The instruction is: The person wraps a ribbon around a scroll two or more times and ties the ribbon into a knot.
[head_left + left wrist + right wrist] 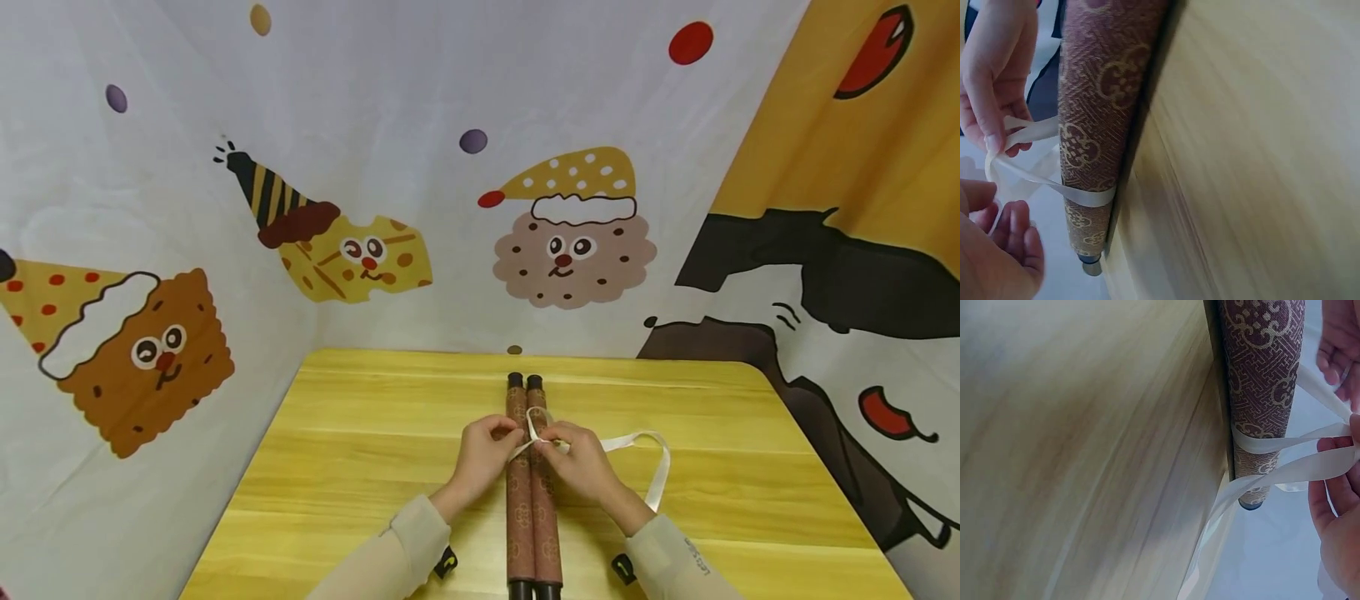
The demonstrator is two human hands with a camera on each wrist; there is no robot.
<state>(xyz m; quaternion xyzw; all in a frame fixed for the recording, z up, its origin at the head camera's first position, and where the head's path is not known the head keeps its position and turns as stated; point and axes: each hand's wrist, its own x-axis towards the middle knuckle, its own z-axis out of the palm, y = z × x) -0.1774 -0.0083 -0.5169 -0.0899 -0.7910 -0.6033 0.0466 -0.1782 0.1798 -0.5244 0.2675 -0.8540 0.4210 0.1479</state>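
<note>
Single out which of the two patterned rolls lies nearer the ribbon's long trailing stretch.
The right roll: the white ribbon trails out on its side, past the right hand. The left roll lies farther off, with the right roll in between.

Left forearm (382, 557) and right forearm (671, 557) slant inward from the lower edge of the frame; at lower centre, the left hand (482, 457) bends its fingers loosely, while the right hand (583, 462) pinches.

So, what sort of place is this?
Perhaps a small tabletop work corner, screened off with cloth: a wood-grain table stands against hangings printed with cartoon snacks in party hats, and two patterned rolls lie on it.
</note>
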